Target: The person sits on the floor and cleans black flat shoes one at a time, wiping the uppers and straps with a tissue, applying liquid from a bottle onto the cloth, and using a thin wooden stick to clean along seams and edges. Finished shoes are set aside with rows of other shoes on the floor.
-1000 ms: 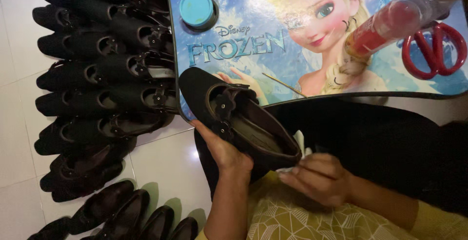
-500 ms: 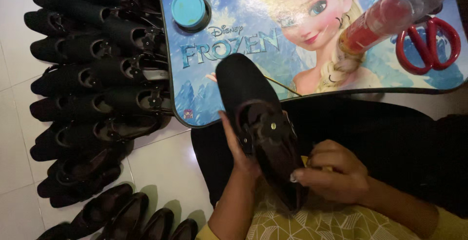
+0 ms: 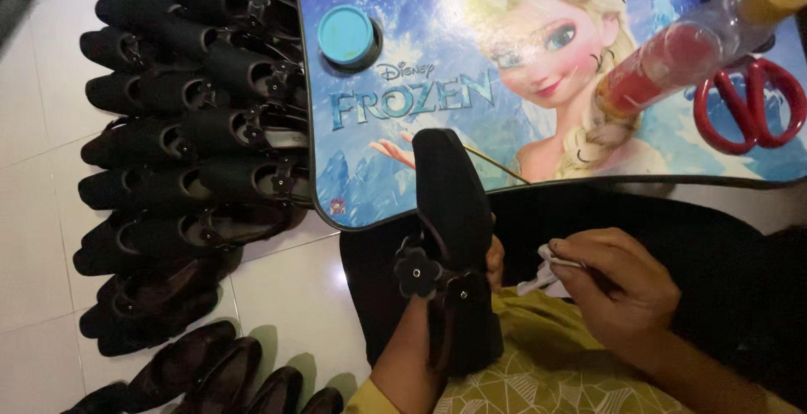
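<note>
Shoe (image 3: 451, 237), black with a small flower on its strap, stands upright in the grip of the left hand (image 3: 492, 264), toe up against the edge of the counter (image 3: 403, 170); the hand is mostly hidden behind it, with only fingertips curling round the shoe's right side, clamped on it. Just right of that grip, the right hand (image 3: 618, 292) is closed on a small white cloth (image 3: 542, 273), which sits between the two hands, near the shoe but not clearly touching it. Above the grips, on the counter, lie a round blue lid (image 3: 346, 34), a clear bottle (image 3: 681, 52) and red scissors (image 3: 748, 107). Left of the shoe, rows of black shoes (image 3: 185, 137) cover the floor (image 3: 34, 237).
</note>
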